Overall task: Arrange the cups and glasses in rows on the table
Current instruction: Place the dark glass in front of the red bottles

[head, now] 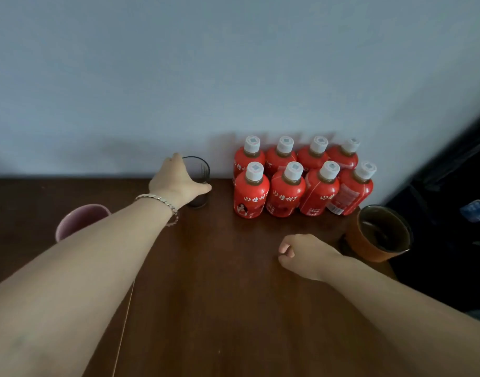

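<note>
A clear glass stands upright near the wall at the back of the dark wooden table. My left hand, a bracelet on its wrist, is wrapped around the glass from its left side. A pink cup stands at the left, partly hidden behind my left forearm. An orange cup with a dark inside sits at the table's right edge. My right hand rests on the table just left of the orange cup, fingers curled, holding nothing.
Several red bottles with white caps stand in two rows against the wall, right of the glass. A pale wall runs behind the table. Dark objects lie beyond the table's right edge.
</note>
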